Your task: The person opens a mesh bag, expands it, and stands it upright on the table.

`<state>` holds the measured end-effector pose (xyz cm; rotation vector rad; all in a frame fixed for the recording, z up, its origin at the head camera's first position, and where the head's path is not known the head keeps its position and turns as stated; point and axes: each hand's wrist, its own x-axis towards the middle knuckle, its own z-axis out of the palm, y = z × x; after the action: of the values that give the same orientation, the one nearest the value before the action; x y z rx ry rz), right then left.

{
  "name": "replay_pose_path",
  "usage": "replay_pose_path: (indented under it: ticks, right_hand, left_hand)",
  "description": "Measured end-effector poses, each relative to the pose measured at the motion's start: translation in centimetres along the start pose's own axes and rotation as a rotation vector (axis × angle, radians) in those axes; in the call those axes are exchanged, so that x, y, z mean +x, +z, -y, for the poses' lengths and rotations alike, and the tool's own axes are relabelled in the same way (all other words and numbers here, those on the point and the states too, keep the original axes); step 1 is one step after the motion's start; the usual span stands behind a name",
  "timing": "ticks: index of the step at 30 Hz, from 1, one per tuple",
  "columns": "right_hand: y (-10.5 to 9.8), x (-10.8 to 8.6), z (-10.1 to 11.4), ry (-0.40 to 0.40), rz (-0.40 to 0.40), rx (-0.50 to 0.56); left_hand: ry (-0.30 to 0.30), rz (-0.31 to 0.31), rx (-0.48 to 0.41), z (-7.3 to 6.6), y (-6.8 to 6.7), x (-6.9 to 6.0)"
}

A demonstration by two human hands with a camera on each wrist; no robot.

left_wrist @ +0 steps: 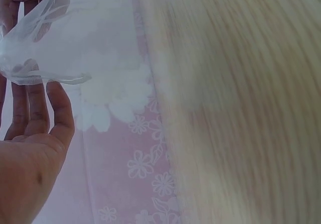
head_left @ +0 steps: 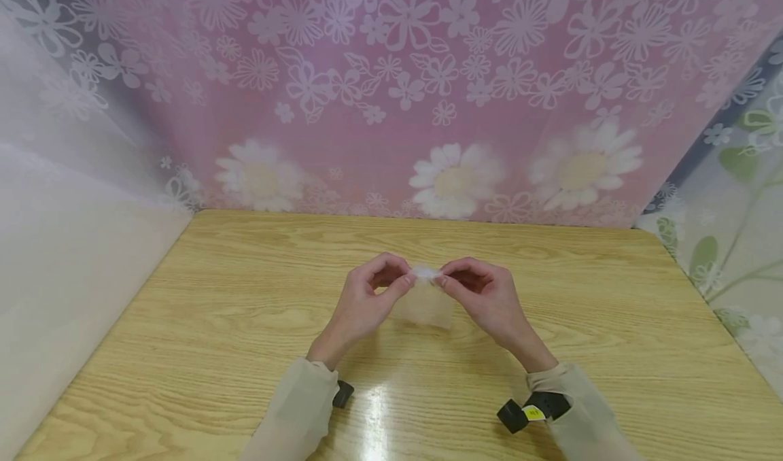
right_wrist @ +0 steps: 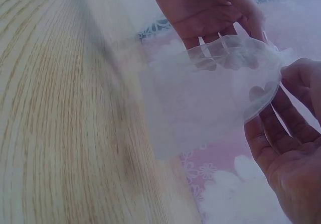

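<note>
In your left hand the thumb and first finger are bent together and pinch one side of a bag's gathered neck; your right hand pinches the other side in the same way. The remaining fingers of both hands are bent more loosely, and some show behind the thin cloth.

The bag is between your two hands and hangs down below your fingertips, over the table. It is small, white and very sheer, so that your fingers and the flowers behind can be seen through it. At your fingertips the cloth is bunched together and looks more white; from there it widens into a flat body with a straight bottom edge. A pale ribbon runs from the neck along its side, near the fingers of your left hand.

Ahead of your hands is a pink curtain with white flowers. Just behind your right hand, a black device with a yellow label sits by your sleeve. Whether the bag contains something, I cannot tell.
</note>
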<state>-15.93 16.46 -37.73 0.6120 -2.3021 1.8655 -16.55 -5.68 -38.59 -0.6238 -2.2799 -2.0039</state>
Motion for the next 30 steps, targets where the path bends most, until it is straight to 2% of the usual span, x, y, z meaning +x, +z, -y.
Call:
replay_pose_path:
  ticks: [7, 30]
  right_hand:
    - [0.02, -0.01, -0.13, 0.001, 0.004, 0.002]
    - [-0.11, -0.11, -0.42, 0.002, -0.014, -0.004]
  left_hand:
    - [0.013, 0.006, -0.003, -0.02, -0.17, -0.07]
    - [0.001, 0.005, 0.011, 0.13, -0.62, -0.45]
